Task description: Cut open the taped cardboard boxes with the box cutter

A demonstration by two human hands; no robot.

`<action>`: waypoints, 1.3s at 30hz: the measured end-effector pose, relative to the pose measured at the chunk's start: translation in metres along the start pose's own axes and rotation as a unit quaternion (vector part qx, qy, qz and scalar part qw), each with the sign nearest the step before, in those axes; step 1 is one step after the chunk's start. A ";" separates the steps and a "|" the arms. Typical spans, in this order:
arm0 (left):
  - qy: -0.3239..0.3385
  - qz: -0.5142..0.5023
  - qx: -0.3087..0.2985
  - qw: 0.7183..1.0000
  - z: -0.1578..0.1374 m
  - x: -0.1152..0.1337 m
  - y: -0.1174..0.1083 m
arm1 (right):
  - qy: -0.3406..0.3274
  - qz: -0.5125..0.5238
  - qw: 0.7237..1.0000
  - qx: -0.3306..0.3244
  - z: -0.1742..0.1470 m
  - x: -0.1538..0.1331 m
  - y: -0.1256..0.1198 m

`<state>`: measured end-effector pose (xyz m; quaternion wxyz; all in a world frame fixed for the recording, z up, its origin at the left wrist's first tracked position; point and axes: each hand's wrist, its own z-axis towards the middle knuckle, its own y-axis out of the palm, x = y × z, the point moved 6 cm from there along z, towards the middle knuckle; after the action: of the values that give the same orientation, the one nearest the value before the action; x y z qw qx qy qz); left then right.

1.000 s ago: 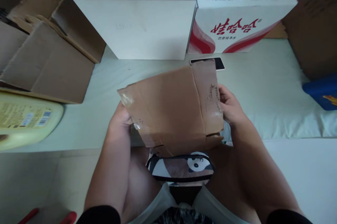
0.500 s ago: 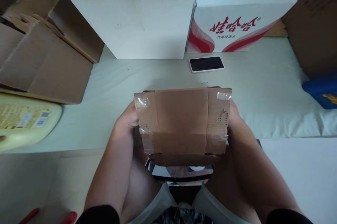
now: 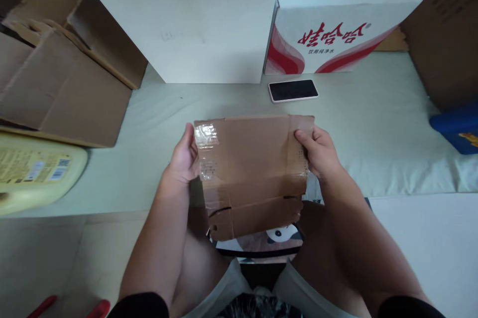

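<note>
A brown cardboard box [image 3: 257, 158], flattened or partly folded, is held up over my lap, with shiny tape along its left and right edges and slotted flaps at its lower end. My left hand [image 3: 186, 156] grips its left edge, thumb up at the corner and the other fingers partly hidden behind it. At the upper right, my right hand [image 3: 319, 148] clasps the edge with the thumb on the near face and the fingers behind.
A phone [image 3: 293, 91] lies beyond the cardboard on a pale green cloth [image 3: 160, 108]. White boxes [image 3: 186, 39] and a red-and-white carton [image 3: 336, 34] stand behind. Brown cartons [image 3: 85, 88] and a yellow bottle [image 3: 41, 173] are left; a blue container [image 3: 457, 128] is right.
The cardboard has tilted and shifted slightly left, its lower flap now slanting. My right hand has come around its edge, with the thumb now on the near face. My left hand shows more.
</note>
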<state>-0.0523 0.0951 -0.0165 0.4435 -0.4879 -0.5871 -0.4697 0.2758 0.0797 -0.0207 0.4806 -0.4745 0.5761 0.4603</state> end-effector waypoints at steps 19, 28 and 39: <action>0.058 -0.241 0.109 0.963 0.025 -0.001 -0.033 | 0.053 0.105 0.993 0.007 0.009 -0.004 -0.018; 0.021 -0.277 0.074 0.958 0.025 -0.011 -0.005 | 0.095 0.034 0.989 -0.108 -0.030 -0.015 0.046; -0.059 -0.313 0.002 0.948 0.007 -0.004 0.024 | -0.002 0.006 0.965 0.263 -0.120 -0.058 -0.110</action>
<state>-0.0287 0.1037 -0.0185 0.2402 -0.3057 -0.7361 -0.5541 0.3759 -0.0462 0.0418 0.5867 -0.3270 0.6788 0.2968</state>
